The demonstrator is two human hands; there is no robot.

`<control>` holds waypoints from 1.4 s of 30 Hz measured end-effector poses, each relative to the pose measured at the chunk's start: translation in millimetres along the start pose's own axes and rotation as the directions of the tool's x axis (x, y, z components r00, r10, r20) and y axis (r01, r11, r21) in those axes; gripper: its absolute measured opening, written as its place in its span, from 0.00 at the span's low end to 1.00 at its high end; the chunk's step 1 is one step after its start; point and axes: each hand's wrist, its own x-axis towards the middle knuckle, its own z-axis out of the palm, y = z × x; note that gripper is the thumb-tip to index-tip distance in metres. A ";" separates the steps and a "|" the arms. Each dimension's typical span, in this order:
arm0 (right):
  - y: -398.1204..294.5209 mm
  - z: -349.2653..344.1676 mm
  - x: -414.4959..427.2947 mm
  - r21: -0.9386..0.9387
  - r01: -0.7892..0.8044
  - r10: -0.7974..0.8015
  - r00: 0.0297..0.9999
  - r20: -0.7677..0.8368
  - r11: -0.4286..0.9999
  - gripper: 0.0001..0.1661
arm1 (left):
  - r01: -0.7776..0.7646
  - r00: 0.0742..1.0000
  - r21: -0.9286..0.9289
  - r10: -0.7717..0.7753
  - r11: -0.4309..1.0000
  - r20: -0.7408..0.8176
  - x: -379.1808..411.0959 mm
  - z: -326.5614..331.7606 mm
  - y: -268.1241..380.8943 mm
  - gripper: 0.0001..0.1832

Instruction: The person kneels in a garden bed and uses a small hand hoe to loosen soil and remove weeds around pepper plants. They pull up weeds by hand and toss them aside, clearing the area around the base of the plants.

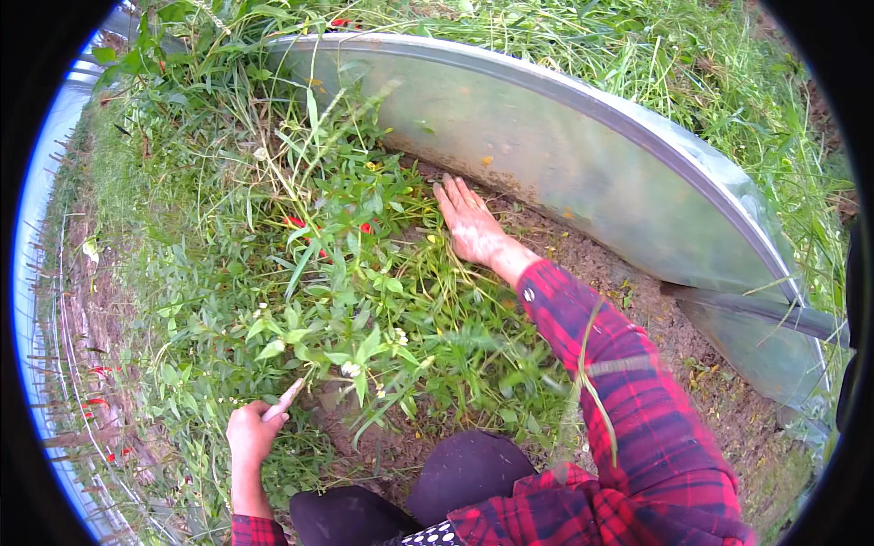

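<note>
My left hand (251,430) is closed around a slim pale object (285,401), perhaps a tool handle, whose tip points into the weeds; its kind is unclear. In front of it stands a leafy weed with small white flowers (350,369). My right hand (471,222) reaches forward, fingers extended and slightly apart, its palm down over green weeds (410,273) at the edge of bare soil. Its fingertips come close to the soiled lower edge of a translucent plastic film (532,164). Nothing shows in its grasp.
A curved pale rail (546,74) tops the film, with tall grass (683,82) beyond. A grey pipe (751,308) juts in at right. Red pepper-like fruits (297,222) lie among the weeds. My bent knees (471,471) are close below. White lines (68,341) run along the left.
</note>
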 end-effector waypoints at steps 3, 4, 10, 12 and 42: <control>4.3 2.7 36.4 0.186 -0.197 0.136 0.945 0.299 0.963 0.48 | 0.009 1.000 0.032 -0.009 0.999 -0.001 -0.6 -2.1 -2.4 0.15; 14.9 17.4 38.8 0.250 -0.164 0.125 0.978 0.164 0.954 0.42 | 0.000 1.000 0.031 0.000 1.000 -0.001 0.8 -1.5 0.1 0.16; 19.1 38.5 29.8 0.532 -0.141 0.230 0.968 -0.104 0.835 0.13 | 0.011 1.000 0.059 -0.010 0.998 -0.005 -0.7 -1.0 4.2 0.16; 22.8 41.7 25.8 0.746 -0.236 0.424 0.903 -0.069 0.623 0.10 | 0.022 1.000 0.065 -0.021 0.998 -0.015 -2.5 -4.1 5.9 0.16; 0.6 -60.1 -96.6 0.281 0.093 -0.143 0.976 0.163 0.955 0.11 | -0.045 0.999 0.080 0.045 0.996 0.004 5.2 -5.3 1.7 0.15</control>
